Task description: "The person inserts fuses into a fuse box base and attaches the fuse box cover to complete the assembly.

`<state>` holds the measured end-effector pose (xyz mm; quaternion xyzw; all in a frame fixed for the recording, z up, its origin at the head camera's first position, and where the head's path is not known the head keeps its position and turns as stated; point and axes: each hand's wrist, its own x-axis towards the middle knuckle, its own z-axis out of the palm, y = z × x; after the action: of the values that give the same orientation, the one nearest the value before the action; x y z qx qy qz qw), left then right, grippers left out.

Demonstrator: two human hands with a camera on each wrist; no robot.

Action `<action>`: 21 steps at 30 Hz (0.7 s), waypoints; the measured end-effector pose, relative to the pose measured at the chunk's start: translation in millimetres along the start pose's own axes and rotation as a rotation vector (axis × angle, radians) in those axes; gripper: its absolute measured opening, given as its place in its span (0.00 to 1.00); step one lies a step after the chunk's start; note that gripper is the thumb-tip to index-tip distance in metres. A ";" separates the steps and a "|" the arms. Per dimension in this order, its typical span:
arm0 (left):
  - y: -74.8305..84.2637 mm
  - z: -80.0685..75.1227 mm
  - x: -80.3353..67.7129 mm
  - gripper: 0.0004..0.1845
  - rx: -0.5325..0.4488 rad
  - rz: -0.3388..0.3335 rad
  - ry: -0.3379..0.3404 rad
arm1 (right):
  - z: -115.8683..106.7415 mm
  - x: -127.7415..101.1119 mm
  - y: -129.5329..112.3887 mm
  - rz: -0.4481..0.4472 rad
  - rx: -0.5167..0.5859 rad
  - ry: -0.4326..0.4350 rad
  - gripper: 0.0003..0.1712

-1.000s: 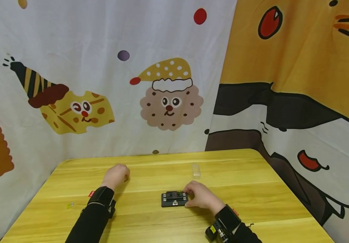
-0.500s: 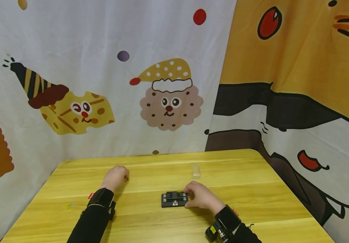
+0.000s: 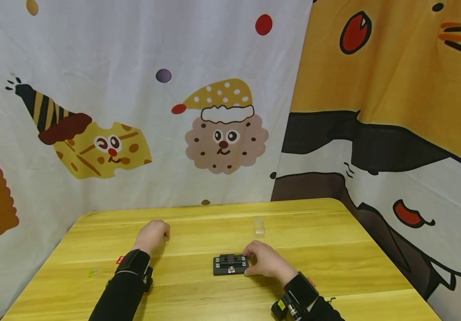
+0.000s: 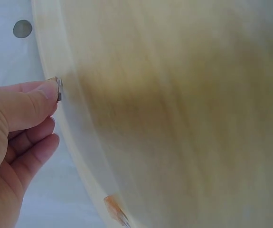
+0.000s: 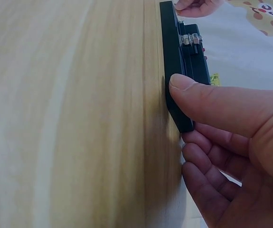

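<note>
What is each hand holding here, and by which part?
The right hand grips the black terminal block by its right end, thumb on the near edge. The left hand pinches a tiny metal piece at its fingertips.

Materials, as we see them.
Table [image 3: 334,249]: smooth yellow wood grain, slight sheen. Block [image 3: 230,265]: matt black plastic, small metal contacts. Backdrop [image 3: 134,89]: printed cloth.
</note>
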<state>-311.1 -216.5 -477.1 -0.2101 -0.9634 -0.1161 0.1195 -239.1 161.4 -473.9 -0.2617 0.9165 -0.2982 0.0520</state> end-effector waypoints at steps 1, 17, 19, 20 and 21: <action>0.0 -0.2 -0.5 0.19 -0.005 -0.002 -0.001 | 0.1 0.0 0.0 -0.001 0.001 0.001 0.24; 9.3 -9.5 -1.0 0.14 -0.092 -0.066 -0.016 | -1.2 -0.3 -0.1 -0.012 -0.005 0.000 0.24; 11.3 -10.2 -1.4 0.13 -0.097 -0.075 -0.010 | -0.7 -0.3 0.2 -0.014 -0.003 0.000 0.24; 12.2 -10.4 -1.4 0.12 -0.100 -0.077 -0.005 | -0.6 -0.5 0.2 -0.015 -0.004 -0.001 0.24; 13.1 -10.5 -1.3 0.12 -0.103 -0.078 0.000 | -0.6 -0.6 0.3 -0.015 -0.003 -0.001 0.24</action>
<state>-302.4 -208.3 -465.2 -0.1784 -0.9636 -0.1702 0.1038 -238.8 162.2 -473.6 -0.2687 0.9149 -0.2971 0.0497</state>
